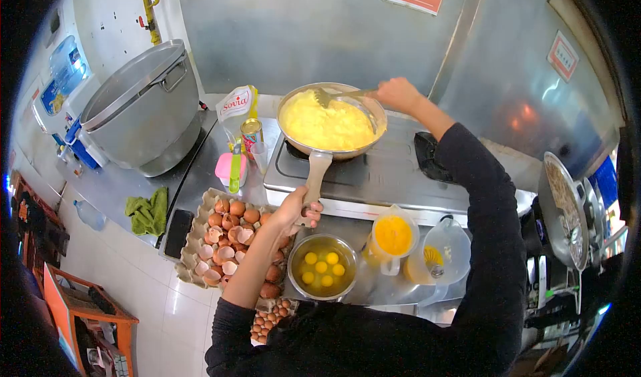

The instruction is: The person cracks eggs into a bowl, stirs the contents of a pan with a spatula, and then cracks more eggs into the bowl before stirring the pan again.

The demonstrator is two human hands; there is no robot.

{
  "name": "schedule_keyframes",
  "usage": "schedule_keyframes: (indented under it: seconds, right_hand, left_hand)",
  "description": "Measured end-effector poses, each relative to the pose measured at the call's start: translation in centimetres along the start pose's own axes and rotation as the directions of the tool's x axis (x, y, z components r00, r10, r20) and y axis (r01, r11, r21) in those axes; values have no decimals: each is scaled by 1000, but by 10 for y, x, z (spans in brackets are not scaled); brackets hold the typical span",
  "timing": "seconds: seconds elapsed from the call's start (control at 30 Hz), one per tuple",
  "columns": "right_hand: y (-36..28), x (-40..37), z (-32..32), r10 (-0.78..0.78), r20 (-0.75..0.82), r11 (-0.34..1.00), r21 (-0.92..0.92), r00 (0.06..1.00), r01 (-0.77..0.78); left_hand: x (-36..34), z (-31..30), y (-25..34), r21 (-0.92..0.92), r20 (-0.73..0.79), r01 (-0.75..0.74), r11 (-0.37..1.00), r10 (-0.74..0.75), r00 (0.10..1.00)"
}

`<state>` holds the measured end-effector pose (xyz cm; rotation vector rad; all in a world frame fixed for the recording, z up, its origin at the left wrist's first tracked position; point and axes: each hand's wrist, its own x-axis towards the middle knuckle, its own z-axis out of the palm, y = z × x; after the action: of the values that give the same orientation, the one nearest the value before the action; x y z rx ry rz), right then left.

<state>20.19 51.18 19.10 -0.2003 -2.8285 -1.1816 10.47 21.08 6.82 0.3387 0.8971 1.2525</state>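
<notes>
My left hand is wrapped round the pale handle of a frying pan on the stove. Soft yellow scrambled eggs fill the pan. At the pan's far side, my right hand grips a spatula, its head resting in the eggs. Below the pan handle is a steel bowl with several yolks in clear egg white. An egg carton by my left forearm carries whole brown eggs and broken shells. Right of the bowl, a jug contains orange-yellow liquid, beside a second clear jug with a whisk.
A large steel pot stands back left. Near it are a Sovia bag, a can, a pink container, a green cloth and a phone. A black stove part lies right of the pan.
</notes>
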Motion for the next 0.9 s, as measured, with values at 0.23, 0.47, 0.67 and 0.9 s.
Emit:
schedule_keyframes:
  seconds: [0.23, 0.47, 0.67, 0.9]
  right_hand:
    - [54, 23, -107, 24, 288, 995, 84, 957, -50]
    - [67, 14, -99, -218, 679, 882, 445, 701, -156]
    - [70, 9, -101, -349, 750, 656, 624, 562, -425]
    - [58, 18, -86, -406, 650, 495, 748, 643, -443]
  left_hand:
    - [2, 2, -1, -46, -11, -46, 998, 46, 999]
    - [4, -3, -5, -53, -5, -83, 995, 83, 997]
    - [3, -2, -2, -39, -3, -42, 998, 42, 999]
    - [4, -5, -3, -24, 34, -58, 998, 59, 998]
